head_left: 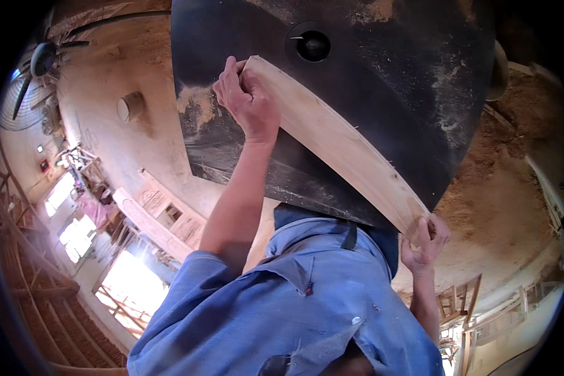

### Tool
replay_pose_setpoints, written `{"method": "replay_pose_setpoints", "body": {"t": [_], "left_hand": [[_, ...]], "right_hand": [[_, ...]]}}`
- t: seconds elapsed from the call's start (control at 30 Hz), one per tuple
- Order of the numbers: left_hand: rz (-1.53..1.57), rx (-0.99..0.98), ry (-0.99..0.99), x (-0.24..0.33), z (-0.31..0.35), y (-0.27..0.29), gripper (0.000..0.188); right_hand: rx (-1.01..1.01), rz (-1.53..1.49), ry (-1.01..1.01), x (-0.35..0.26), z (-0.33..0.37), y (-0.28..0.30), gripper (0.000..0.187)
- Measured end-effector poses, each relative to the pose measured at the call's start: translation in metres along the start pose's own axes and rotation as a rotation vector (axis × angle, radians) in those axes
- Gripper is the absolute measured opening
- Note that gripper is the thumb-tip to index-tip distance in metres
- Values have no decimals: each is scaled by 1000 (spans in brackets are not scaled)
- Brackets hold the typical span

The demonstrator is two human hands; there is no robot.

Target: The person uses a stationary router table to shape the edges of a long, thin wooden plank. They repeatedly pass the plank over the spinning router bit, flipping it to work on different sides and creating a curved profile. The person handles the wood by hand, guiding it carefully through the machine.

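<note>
A long, pale wooden board [338, 141] with a curved far edge lies slantwise across a black machine table [232, 37]. My left hand [250, 103] is closed round its far left end, thumb on top. At the near right end, by the table's front edge, my right hand [427, 241] grips the board between thumb and fingers. Beyond the board, a round spindle [313, 45] sits in a dark hole in the tabletop. From this view I cannot tell whether the spindle turns. The board is apart from it.
Sawdust [197, 103] lies on the table's left side. A black-bladed fan [42, 59] stands at the far left. Carved wooden panels [160, 216] lean to the left, and a short log piece [130, 106] rests on the floor. Wooden frames [460, 307] stand behind on the right.
</note>
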State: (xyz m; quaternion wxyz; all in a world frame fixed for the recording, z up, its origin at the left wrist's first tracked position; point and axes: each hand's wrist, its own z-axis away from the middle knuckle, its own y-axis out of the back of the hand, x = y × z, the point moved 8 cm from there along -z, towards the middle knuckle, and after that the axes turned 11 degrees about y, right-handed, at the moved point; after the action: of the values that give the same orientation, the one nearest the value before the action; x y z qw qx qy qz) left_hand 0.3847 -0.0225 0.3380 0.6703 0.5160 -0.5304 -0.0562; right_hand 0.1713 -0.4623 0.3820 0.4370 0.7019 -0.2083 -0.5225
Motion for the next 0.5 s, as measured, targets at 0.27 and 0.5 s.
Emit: {"method": "replay_pose_setpoints", "body": {"t": [0.27, 0.5], "left_hand": [[19, -6, 100, 28, -2, -15, 45], [-53, -36, 79, 29, -8, -21, 44]], "right_hand": [[-43, -1, -35, 29, -25, 19, 84], [-122, 5, -246, 46, -21, 20, 90]]}}
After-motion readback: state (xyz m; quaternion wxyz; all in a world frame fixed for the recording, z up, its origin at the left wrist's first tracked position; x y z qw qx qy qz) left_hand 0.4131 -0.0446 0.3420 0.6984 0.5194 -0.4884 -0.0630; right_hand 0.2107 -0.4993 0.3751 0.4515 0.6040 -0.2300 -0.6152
